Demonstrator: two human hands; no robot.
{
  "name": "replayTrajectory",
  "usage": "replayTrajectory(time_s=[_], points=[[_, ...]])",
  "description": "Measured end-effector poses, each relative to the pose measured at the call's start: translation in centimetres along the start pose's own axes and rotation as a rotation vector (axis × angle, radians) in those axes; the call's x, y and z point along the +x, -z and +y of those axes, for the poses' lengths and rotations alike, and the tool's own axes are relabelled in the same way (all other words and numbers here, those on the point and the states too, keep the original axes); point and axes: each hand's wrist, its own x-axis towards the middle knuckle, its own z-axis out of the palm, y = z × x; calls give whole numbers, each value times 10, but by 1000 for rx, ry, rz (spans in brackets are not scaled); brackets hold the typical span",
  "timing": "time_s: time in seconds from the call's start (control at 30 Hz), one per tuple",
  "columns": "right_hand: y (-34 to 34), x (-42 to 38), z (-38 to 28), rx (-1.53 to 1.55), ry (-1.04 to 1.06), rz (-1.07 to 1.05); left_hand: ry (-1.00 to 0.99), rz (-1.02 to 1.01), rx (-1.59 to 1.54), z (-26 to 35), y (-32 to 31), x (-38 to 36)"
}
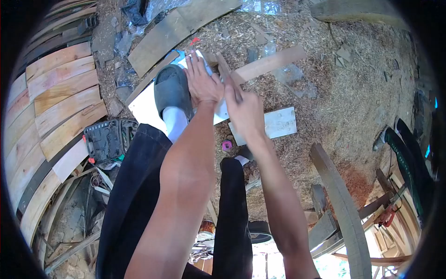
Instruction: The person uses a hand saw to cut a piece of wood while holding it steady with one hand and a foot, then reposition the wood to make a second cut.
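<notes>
My left hand lies flat, fingers spread, on a white board that is partly under my slippered foot. Just right of it, my right hand is closed around a narrow dark tool, whose far end I cannot make out. Near the tool a light wooden strip reaches out to the right. Below that strip lies a smaller whitish board, partly behind my right hand.
Stacked planks fill the left side, near an open black case. A pink roll lies between my feet. A curved beam is at the lower right; another person's legs are at far right.
</notes>
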Motion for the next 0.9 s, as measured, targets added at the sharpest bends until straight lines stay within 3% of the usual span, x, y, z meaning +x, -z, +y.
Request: replayTrajectory(time_s=[0.27,0.37,0.5,0.57,0.63,0.73,0.8,0.9], points=[[99,-155,-10,42,-234,-71,-11,16,30,-2,-3,2],[102,-141,-17,-47,-244,-105,-15,25,41,-1,-3,2],[37,-59,-5,-52,-58,-7,0,2,36,3,2,2],[10,-11,-3,-75,-135,-95,15,-21,44,3,4,3],[-7,19,-11,-100,-139,-47,17,-21,29,2,3,6],[-7,11,-11,-40,3,34,15,-18,19,0,1,-2],[21,-21,-16,-86,-200,-106,13,-15,24,3,4,2],[68,-96,-24,-30,-258,-135,-15,9,45,1,1,2]])
